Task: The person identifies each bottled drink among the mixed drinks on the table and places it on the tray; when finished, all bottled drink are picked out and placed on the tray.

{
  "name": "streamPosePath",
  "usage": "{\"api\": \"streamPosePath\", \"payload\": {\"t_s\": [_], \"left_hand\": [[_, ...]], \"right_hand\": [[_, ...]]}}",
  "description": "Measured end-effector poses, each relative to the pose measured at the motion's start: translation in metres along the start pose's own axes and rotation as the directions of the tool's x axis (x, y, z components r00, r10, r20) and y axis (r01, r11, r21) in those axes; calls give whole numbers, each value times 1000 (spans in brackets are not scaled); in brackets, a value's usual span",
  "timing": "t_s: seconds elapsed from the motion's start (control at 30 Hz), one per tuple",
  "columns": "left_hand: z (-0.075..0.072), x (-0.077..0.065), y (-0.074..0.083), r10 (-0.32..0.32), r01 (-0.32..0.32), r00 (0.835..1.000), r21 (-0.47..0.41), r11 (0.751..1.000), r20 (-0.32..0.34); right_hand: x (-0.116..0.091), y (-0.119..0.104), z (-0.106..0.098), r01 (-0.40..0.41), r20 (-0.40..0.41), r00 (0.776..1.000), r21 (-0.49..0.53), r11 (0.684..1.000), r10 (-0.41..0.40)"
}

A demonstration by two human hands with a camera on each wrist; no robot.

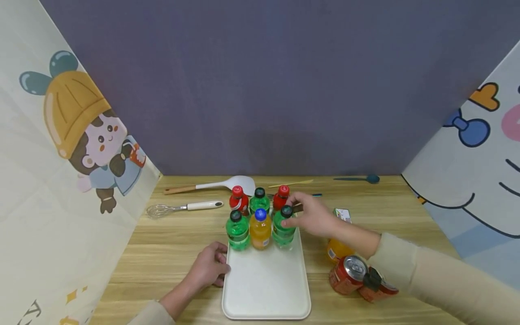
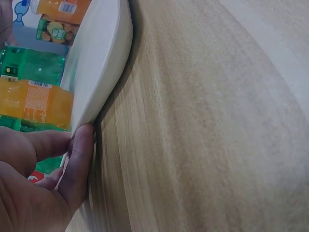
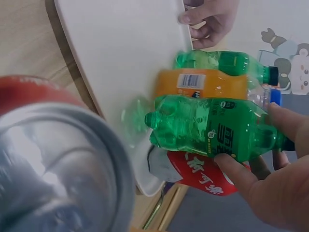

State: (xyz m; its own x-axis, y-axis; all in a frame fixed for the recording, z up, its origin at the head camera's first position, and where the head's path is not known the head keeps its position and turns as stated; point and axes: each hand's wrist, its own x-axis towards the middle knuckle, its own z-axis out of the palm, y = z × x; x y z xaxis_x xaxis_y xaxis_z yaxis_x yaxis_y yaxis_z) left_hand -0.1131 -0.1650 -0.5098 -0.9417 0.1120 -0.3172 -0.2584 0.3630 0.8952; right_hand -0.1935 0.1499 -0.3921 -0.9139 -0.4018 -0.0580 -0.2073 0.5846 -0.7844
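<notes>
A white tray [image 1: 266, 286] lies on the wooden table, with bottles standing at its far end. My left hand [image 1: 208, 267] pinches the tray's left rim between thumb and fingers, as the left wrist view shows. The right hand [image 1: 317, 217] grips a green soda bottle [image 1: 283, 232] near its black cap, at the front right of the group. Beside that bottle stand an orange soda bottle [image 1: 260, 232] with a blue cap and another green bottle [image 1: 238, 234]. Behind are two red-capped cola bottles, the left one [image 1: 239, 201] and the right one [image 1: 280, 198], flanking a green bottle [image 1: 260, 201].
Right of the tray are a red can [image 1: 345, 275], a second can [image 1: 378, 291], an orange bottle [image 1: 338, 249] and a carton [image 1: 342, 215], partly behind my arm. A whisk [image 1: 183, 207], a white spatula [image 1: 227, 183] and a dark spoon [image 1: 361, 178] lie toward the back wall.
</notes>
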Motion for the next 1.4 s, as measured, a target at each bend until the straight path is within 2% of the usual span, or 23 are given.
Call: {"api": "streamPosePath", "payload": {"t_s": [0.3, 0.93, 1.2, 1.4], "left_hand": [[1, 1, 0, 7, -7, 1000, 7, 1000, 4], [1, 1, 0, 2, -2, 1000, 4, 1000, 2], [1, 1, 0, -15, 15, 1000, 12, 1000, 7], [-1, 0, -1, -5, 5, 1000, 7, 1000, 1]], "right_hand": [[0, 7, 9, -13, 10, 1000, -48, 999, 14], [-1, 9, 14, -73, -2, 997, -3, 997, 73], [-4, 7, 6, -48, 19, 999, -2, 999, 48], [-8, 10, 0, -5, 67, 998, 46, 999, 2]]}}
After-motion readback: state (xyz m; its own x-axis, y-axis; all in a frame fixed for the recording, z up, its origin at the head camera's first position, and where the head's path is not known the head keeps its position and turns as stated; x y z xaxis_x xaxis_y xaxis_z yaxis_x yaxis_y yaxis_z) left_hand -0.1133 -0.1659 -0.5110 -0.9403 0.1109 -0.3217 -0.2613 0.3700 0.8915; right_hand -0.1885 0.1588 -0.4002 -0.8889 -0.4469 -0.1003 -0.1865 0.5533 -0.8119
